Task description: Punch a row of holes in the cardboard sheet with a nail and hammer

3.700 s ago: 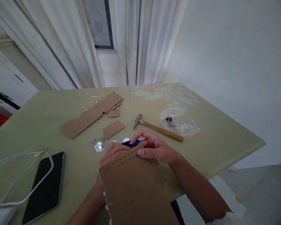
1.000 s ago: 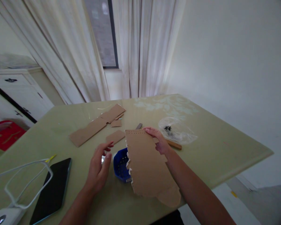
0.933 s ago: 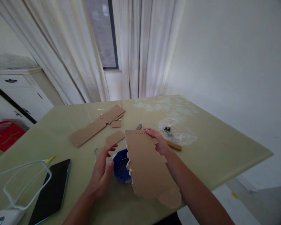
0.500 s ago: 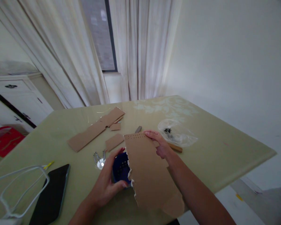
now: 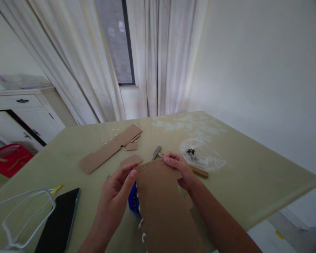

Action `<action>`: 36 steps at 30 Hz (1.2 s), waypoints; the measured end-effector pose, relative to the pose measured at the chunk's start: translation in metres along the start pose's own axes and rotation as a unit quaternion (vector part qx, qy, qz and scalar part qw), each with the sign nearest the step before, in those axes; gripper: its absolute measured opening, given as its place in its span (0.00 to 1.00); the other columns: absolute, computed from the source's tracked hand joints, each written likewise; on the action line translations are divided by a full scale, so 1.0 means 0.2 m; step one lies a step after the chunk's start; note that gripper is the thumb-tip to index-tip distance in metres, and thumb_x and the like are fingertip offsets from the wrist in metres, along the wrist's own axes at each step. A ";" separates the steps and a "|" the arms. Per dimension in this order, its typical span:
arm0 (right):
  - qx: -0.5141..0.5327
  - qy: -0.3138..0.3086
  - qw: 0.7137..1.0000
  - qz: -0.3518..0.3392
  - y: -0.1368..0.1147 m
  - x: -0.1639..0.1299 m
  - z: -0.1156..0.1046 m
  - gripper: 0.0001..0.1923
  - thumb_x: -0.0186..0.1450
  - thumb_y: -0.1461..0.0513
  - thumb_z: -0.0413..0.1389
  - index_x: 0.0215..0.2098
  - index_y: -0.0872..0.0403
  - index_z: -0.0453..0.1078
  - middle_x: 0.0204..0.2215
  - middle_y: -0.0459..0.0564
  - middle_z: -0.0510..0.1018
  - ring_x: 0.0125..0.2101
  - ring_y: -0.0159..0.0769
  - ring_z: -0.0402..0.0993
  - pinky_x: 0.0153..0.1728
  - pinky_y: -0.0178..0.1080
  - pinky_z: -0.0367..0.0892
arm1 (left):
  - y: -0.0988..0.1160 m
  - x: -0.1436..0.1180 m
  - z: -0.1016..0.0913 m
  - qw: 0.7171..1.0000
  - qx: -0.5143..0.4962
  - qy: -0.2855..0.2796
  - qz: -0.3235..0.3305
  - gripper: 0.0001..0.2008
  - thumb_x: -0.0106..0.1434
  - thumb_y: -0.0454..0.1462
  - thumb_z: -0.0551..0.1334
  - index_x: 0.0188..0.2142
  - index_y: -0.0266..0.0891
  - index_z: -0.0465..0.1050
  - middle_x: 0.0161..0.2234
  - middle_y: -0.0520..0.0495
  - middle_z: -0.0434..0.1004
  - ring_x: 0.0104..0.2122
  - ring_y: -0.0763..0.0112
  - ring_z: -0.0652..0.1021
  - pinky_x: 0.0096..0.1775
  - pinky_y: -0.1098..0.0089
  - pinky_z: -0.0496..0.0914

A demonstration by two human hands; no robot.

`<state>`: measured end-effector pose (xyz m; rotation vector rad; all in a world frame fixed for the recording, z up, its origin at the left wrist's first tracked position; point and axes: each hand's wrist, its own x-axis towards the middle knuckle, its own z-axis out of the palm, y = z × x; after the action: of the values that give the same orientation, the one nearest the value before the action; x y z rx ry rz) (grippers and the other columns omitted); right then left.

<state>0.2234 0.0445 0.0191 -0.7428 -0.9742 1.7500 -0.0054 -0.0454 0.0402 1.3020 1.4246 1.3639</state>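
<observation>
Between both hands is a brown cardboard piece (image 5: 163, 203) with rows of small holes along its far edge and whitish stitching or torn bits down its left edge. My left hand (image 5: 116, 196) pinches its far left corner between thumb and fingers. At the far right corner, my right hand (image 5: 177, 168) grips it, thumb on top. A blue perforated basket (image 5: 133, 201) sits under the cardboard's left side, mostly hidden. Just past the cardboard lies a hammer (image 5: 156, 152), its wooden handle partly behind my right hand.
Cardboard strips (image 5: 107, 151) lie at the far left, with a smaller cardboard scrap (image 5: 131, 160) nearer. A clear plastic bag (image 5: 205, 158) holding small black pieces lies to the right. A black phone (image 5: 58, 221) and a white cable (image 5: 28, 193) are at the near left.
My left hand has let go of the blue basket and taken the cardboard's far left corner. The cardboard has come slightly nearer and now covers more of the basket.
</observation>
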 end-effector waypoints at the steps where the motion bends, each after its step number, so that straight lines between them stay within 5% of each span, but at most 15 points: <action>1: -0.002 -0.002 1.000 -0.002 0.00 0.00 0.01 0.21 0.52 0.50 0.80 0.28 0.53 0.78 0.22 0.41 0.74 0.20 0.26 0.66 0.21 0.31 0.58 | 0.02 0.01 0.01 1.000 -0.008 -0.012 -0.019 0.30 0.62 0.61 0.71 0.50 0.41 0.84 0.42 0.41 0.90 0.41 0.54 0.88 0.41 0.63 0.83; 5: -0.023 -0.021 0.999 0.007 0.01 -0.01 0.01 0.22 0.52 0.48 0.79 0.28 0.54 0.79 0.22 0.43 0.75 0.20 0.27 0.66 0.21 0.31 0.57 | 0.05 0.04 0.03 0.998 -0.029 -0.016 -0.052 0.28 0.54 0.59 0.77 0.44 0.41 0.86 0.37 0.42 0.90 0.40 0.53 0.89 0.39 0.63 0.84; 16: -0.105 -0.058 0.993 0.020 0.00 -0.03 -0.01 0.25 0.53 0.45 0.78 0.21 0.54 0.76 0.17 0.41 0.67 0.18 0.25 0.55 0.18 0.33 0.47 | 0.03 0.05 0.04 0.994 -0.044 -0.053 -0.083 0.27 0.54 0.60 0.77 0.41 0.42 0.87 0.36 0.41 0.90 0.38 0.55 0.88 0.36 0.66 0.83; 27: -0.093 -0.091 0.991 0.025 0.01 -0.04 -0.01 0.21 0.54 0.48 0.78 0.23 0.54 0.79 0.19 0.42 0.73 0.19 0.25 0.61 0.21 0.32 0.55 | 0.04 0.04 0.04 0.990 -0.074 -0.071 -0.094 0.26 0.53 0.58 0.78 0.41 0.42 0.89 0.36 0.42 0.90 0.36 0.55 0.88 0.36 0.65 0.82; 36: -0.072 -0.054 0.996 0.016 0.02 -0.05 0.01 0.21 0.49 0.49 0.81 0.30 0.53 0.85 0.23 0.44 0.79 0.22 0.27 0.70 0.25 0.32 0.61 | 0.02 0.01 0.03 0.990 -0.085 -0.064 -0.093 0.23 0.54 0.57 0.79 0.39 0.43 0.89 0.33 0.43 0.89 0.34 0.57 0.87 0.34 0.67 0.81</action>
<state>0.2237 0.0349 0.0176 -0.7649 -1.1782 1.7772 -0.0004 -0.0421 0.0432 1.0967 1.2788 1.2270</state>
